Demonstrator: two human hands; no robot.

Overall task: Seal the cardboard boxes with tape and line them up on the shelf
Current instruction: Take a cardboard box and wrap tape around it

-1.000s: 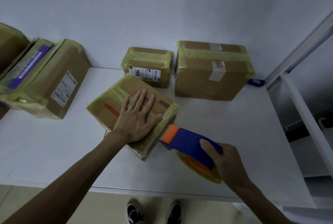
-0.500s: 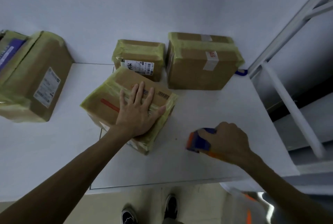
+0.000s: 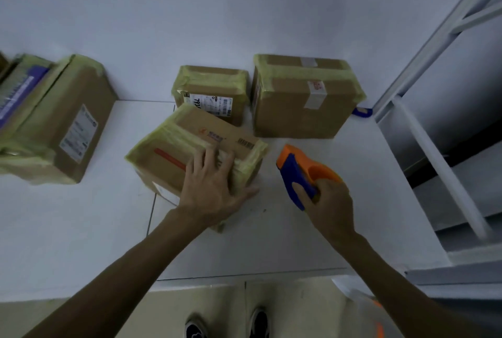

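Head camera looks down on a white surface (image 3: 81, 229) that runs back to a plain pale wall (image 3: 244, 11). A thin seam (image 3: 151, 215) crosses the surface from front to back. On the right a grey metal frame (image 3: 434, 46) rises at a slant, with lower grey ledges past the surface's right edge. Beyond the front edge lie a pale floor (image 3: 298, 307) and the tips of two dark shoes (image 3: 195, 329).

Two taped boxes stand against the wall: a small box (image 3: 214, 87) and, just beside it on the right, a big box (image 3: 301, 98). A blue object (image 3: 361, 112) peeks out behind the big box, at the back right corner. At far left sits a labelled box (image 3: 68, 125), touching a purple-striped box (image 3: 16, 93) that the picture's edge cuts off.

The middle box (image 3: 190, 142), wrapped in yellowish tape, sits turned at an angle in front of the small box; whether the two touch cannot be told. The left hand (image 3: 212, 191) presses flat on its near right part, fingers spread and straight. The right hand (image 3: 331, 204) is clenched round a blue and orange tape dispenser (image 3: 298, 172), just right of that box and apart from it.

The widest open stretches of surface lie at front left, between the labelled box and the middle box, and at front right, towards the right edge.
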